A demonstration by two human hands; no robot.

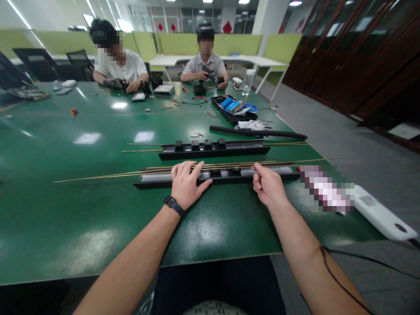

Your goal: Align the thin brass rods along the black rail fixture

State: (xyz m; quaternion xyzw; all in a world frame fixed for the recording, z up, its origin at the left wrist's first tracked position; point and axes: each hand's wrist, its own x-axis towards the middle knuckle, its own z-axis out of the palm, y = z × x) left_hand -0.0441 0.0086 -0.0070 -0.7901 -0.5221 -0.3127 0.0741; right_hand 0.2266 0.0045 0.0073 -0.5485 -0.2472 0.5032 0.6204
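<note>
Clearly, two hands at work along the nearer black channel (152, 185).
Left hand (185, 186) rests fingers spread across the gold rods (218, 166) lying lengthwise over it; right hand (271, 186) pinches them, thumb to forefinger; four black blocks (195, 144) sit in the farther channel (213, 154); the white device's (387, 216) label (369, 201) is too blurred to read.

Glossy grn tbl (98, 227). Nr side, ctr: blk channel (229, 179) running L–R; just beyond, 2nd blk channel (215, 154), approx. parallel. Farther, R: blk bar (278, 133), wht gloves (252, 125), blk tray (225, 115) w/ blue packs (231, 105). Far R: clear bottle (248, 82). Far ctr: wht box (164, 90). Far L: sm. red item (74, 112).
</note>
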